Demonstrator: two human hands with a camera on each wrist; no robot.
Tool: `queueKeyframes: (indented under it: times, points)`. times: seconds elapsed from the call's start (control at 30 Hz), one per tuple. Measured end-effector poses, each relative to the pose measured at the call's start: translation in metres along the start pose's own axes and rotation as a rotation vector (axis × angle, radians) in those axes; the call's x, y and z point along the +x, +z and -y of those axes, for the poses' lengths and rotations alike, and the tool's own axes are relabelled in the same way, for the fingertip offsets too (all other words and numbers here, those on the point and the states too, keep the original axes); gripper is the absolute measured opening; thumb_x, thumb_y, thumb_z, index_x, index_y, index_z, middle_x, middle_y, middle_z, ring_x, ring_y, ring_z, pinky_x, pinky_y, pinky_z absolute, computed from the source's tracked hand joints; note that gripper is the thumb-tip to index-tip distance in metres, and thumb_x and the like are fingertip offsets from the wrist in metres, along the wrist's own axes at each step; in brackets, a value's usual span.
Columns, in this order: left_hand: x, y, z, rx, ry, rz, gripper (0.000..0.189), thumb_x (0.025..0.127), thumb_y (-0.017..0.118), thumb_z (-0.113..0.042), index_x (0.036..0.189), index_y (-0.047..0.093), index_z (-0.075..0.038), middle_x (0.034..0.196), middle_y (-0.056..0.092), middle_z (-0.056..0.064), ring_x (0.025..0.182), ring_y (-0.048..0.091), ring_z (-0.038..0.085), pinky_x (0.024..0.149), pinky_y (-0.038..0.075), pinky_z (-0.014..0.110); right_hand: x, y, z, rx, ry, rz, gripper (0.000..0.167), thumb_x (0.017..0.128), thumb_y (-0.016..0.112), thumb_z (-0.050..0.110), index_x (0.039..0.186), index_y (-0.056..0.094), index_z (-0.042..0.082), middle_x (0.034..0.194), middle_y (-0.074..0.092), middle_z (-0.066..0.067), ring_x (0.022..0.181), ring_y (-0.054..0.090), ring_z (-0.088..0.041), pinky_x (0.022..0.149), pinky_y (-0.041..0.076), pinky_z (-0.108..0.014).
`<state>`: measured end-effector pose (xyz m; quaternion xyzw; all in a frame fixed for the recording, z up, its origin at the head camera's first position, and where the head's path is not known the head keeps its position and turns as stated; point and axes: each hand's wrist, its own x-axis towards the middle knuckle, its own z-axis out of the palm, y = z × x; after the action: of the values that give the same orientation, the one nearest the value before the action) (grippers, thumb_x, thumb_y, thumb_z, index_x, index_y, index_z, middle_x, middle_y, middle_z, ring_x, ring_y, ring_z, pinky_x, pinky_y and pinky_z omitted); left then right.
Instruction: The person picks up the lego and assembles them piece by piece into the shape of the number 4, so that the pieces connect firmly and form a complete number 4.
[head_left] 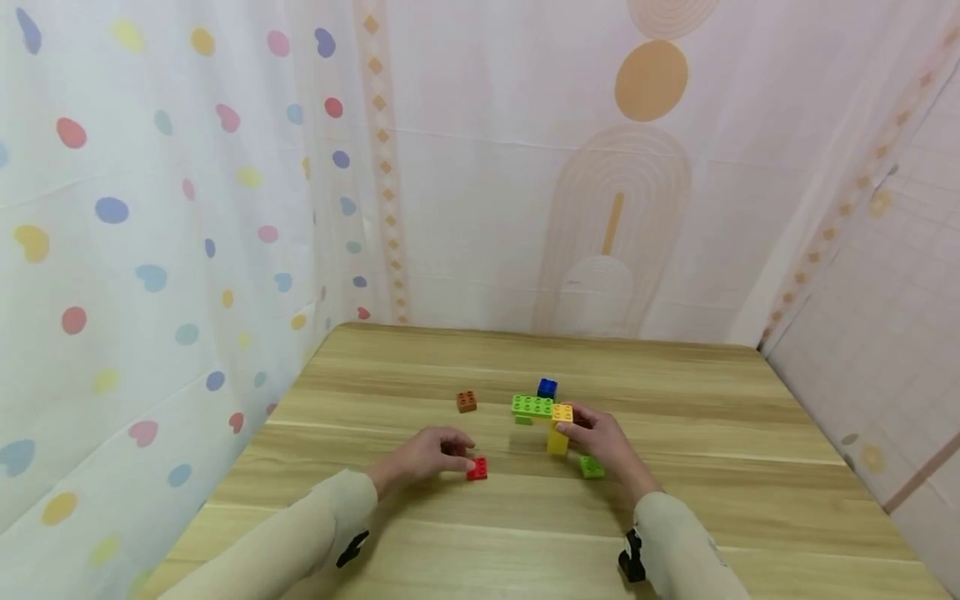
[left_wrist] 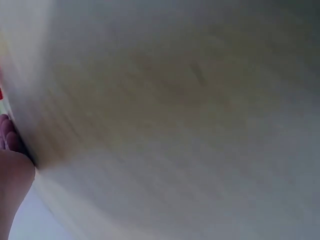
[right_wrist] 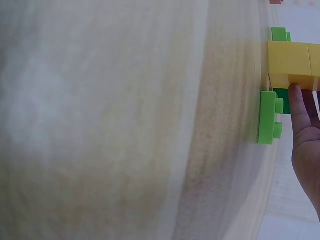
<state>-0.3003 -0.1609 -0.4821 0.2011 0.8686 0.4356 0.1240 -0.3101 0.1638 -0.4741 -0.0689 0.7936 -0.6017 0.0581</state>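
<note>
My right hand (head_left: pixel 607 442) pinches the upper part of a yellow block stack (head_left: pixel 558 440), thumb on the near side. In the right wrist view, the stack shows as two yellow bricks (right_wrist: pixel 290 57), with fingers against its side. A long lime-green brick (head_left: pixel 531 406) extends left from the stack's top, with a small green brick (head_left: pixel 523 420) below its left end. My left hand (head_left: pixel 426 455) is beside a red brick (head_left: pixel 478 469) on the table. Its thumb tip reaches the brick's left edge, and a gap shows between thumb and fingers. The left wrist view barely catches this hand (left_wrist: pixel 15 165).
A lime-green brick (head_left: pixel 591 467) lies just under the right hand. Behind the green span is a blue brick (head_left: pixel 547 387), and a brown brick (head_left: pixel 467 402) sits farther left. The wooden table (head_left: pixel 420 354) is bordered by patterned curtains (head_left: pixel 480 208).
</note>
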Motion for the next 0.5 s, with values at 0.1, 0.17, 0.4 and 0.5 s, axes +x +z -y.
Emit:
queueKeyframes:
  times: [0.1,0.17,0.4,0.5]
  points:
    - [-0.001,0.004,0.002,0.009,0.005,-0.014,0.040,0.084,0.081,-0.028,0.118,0.069,-0.009,0.104,0.063,-0.002,0.095,0.055,0.016,0.083,0.046,0.035,0.000,-0.001,0.001,0.000,0.003,-0.009,0.047,0.093,0.071,0.026,0.136,0.060,0.007,0.121,0.064,-0.011,0.105,0.062,-0.022,0.087,0.054,-0.037]
    - [-0.001,0.007,0.004,0.026,0.023,-0.020,0.042,0.082,0.083,-0.028,0.117,0.070,-0.009,0.105,0.062,-0.001,0.097,0.054,0.017,0.085,0.045,0.035,0.000,-0.001,0.002,-0.003,-0.003,-0.007,0.047,0.094,0.070,0.025,0.135,0.060,0.007,0.121,0.064,-0.011,0.104,0.062,-0.023,0.087,0.054,-0.037]
    - [-0.004,0.013,0.008,0.131,0.091,-0.022,0.043,0.079,0.086,-0.029,0.114,0.070,-0.010,0.109,0.056,-0.002,0.098,0.051,0.017,0.087,0.044,0.036,-0.002,-0.001,0.002,-0.003,0.004,0.003,0.048,0.094,0.070,0.027,0.136,0.060,0.007,0.122,0.065,-0.010,0.105,0.062,-0.022,0.089,0.053,-0.040]
    - [-0.005,0.015,0.007,0.173,0.101,-0.034,0.043,0.079,0.085,-0.030,0.115,0.070,-0.009,0.108,0.054,-0.002,0.097,0.049,0.017,0.085,0.042,0.035,-0.001,0.000,0.002,0.000,-0.002,0.000,0.048,0.094,0.070,0.027,0.136,0.060,0.006,0.122,0.065,-0.010,0.105,0.062,-0.023,0.089,0.053,-0.041]
